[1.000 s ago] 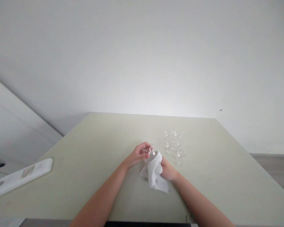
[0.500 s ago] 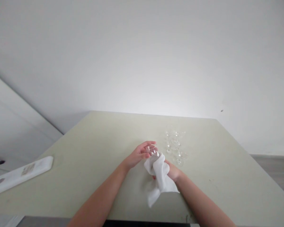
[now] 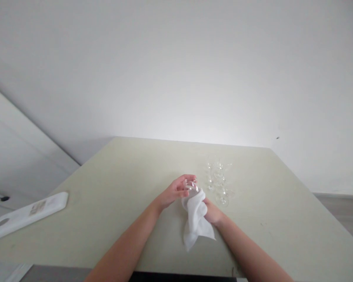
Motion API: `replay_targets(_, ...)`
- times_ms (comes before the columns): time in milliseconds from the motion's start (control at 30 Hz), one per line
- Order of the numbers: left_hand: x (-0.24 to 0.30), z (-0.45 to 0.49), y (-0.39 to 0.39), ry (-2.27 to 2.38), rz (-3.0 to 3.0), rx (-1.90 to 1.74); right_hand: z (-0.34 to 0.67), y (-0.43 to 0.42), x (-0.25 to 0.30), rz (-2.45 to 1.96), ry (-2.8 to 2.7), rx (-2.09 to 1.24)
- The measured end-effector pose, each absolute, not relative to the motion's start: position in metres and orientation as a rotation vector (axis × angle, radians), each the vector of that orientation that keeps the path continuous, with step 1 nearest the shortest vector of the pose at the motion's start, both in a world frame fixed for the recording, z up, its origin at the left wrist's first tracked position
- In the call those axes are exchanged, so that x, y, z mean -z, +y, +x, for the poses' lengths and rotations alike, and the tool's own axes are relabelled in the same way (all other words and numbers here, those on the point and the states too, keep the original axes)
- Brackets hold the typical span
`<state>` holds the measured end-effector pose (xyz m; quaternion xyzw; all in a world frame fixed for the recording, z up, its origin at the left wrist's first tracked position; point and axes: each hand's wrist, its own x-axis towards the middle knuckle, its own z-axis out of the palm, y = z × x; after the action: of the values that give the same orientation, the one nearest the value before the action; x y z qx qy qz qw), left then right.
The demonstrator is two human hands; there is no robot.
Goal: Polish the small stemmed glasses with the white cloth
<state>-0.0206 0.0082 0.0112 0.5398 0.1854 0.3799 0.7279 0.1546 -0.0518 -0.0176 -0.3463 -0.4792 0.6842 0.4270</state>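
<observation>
My left hand [image 3: 179, 189] is closed around the bowl of a clear stemmed glass [image 3: 190, 185], thumb on the near side and fingers on the far side. A white cloth [image 3: 195, 213] is bunched against the near part of the glass and hangs down in folds. My right hand [image 3: 212, 213] grips the cloth from the right; most of its fingers are hidden beneath it. Whatever part of the glass lies under the cloth cannot be seen.
Several clear stemmed glasses [image 3: 219, 180] stand close together on the pale table [image 3: 129, 168], just beyond my right hand. A long white object with a round hole [image 3: 32, 213] lies at the table's left edge. A white wall [image 3: 176, 78] rises behind the table.
The cloth has shifted slightly left and its hanging end has swung. My right hand has moved a little left with it. The left hand still holds the glass.
</observation>
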Motion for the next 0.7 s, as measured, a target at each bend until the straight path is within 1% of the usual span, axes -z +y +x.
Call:
replay_targets(67,-0.009,-0.02,0.01,0.467,1.218,-0.889,0.153,-0.049,0.017,-0.838,-1.316,-1.554)
replay_targets(100,-0.009,-0.02,0.011,0.474,1.217,-0.891,0.153,-0.049,0.019,-0.837,-1.323,-1.562)
replay_targets(133,-0.008,-0.02,0.011,0.463,1.202,-0.874,0.154,-0.05,0.021,-0.846,-1.285,-1.636)
replay_targets(233,-0.008,-0.021,0.01,0.356,1.136,-0.769,0.159,-0.055,0.029,-0.896,-1.059,-1.995)
replay_targets(267,-0.009,-0.022,0.01,0.332,1.121,-0.756,0.16,-0.056,0.03,-0.902,-1.02,-2.036)
replay_targets(300,-0.009,-0.021,0.009,0.327,1.118,-0.761,0.16,-0.056,0.029,-0.903,-1.024,-2.006)
replay_targets(400,-0.008,-0.019,0.01,0.419,1.16,-0.839,0.154,-0.051,0.024,-0.883,-1.203,-1.666)
replay_targets(467,-0.008,-0.018,0.01,0.48,1.181,-0.874,0.151,-0.049,0.021,-0.859,-1.299,-1.535)
replay_targets(533,-0.008,-0.019,0.01,0.464,1.173,-0.847,0.153,-0.05,0.021,-0.865,-1.266,-1.642)
replay_targets(633,-0.01,-0.021,0.008,0.35,1.141,-0.763,0.159,-0.056,0.024,-0.903,-1.084,-1.947)
replay_targets(667,-0.01,-0.021,0.007,0.33,1.134,-0.752,0.159,-0.057,0.024,-0.91,-1.055,-1.977)
replay_targets(700,-0.01,-0.02,0.006,0.331,1.136,-0.754,0.159,-0.057,0.023,-0.912,-1.07,-1.934)
